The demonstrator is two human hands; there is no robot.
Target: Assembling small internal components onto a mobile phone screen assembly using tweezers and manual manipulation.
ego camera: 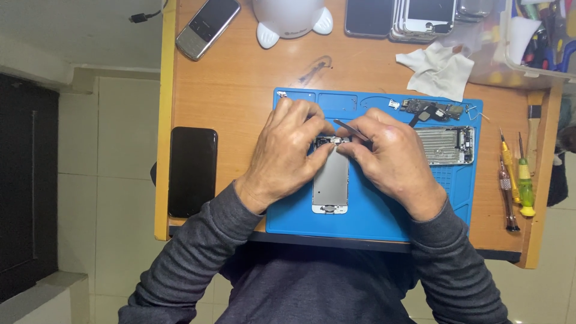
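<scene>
A phone screen assembly (330, 183) lies face down near the middle of the blue repair mat (372, 219), its home button end towards the person and its far end under both hands. The left hand (288, 150) rests on the mat at the left of that far end, fingers curled, fingertips pressing the panel's top edge to steady it. The right hand (390, 159) pinches a pair of tweezers (351, 129), whose tips point at the small metal parts at the top of the panel. In my judgement the step in hand is working a small component at the earpiece end of the assembly; whether the tips grip anything cannot be told, being too small to see. The next move calls for a steady panel and a fine, light hold, since the parts there are tiny and close together. To the right on the mat lie the phone's rear housing (447, 146) and, just beyond it, a logic board (432, 110). Screwdrivers (517, 180) lie on the wooden desk (240, 84) at the right, a black phone (192, 171) at the left, and a white cloth (438, 72) farther off.
</scene>
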